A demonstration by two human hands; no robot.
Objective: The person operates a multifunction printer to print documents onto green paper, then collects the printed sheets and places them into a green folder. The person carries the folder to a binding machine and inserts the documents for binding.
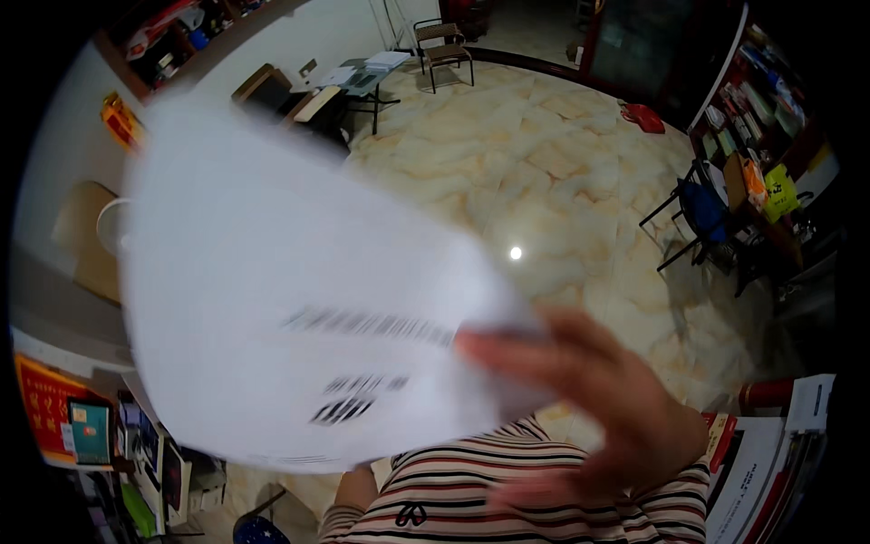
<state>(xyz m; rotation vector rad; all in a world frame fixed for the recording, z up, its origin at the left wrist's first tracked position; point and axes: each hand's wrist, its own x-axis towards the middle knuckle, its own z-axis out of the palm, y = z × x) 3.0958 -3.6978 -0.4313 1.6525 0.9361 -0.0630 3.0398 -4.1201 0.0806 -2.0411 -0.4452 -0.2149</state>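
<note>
A large white sheet of paper (272, 245) fills the left and middle of the head view, tilted and blurred by motion. Dark print, too smeared to make out, runs across its lower part. My right hand (607, 408) grips the sheet at its right edge, with the fingers over the front face. Of my left arm (358, 488), only a short piece shows below the paper's bottom edge. The left hand itself is hidden behind the sheet.
A folding table (367, 80) with papers and a chair (444, 56) stand at the far side. On the right are a dark chair (702, 213) and a crowded bookshelf (766, 91). Books (748, 480) sit near right; more books (91, 431) are near left. Marble-patterned floor (507, 154) lies between.
</note>
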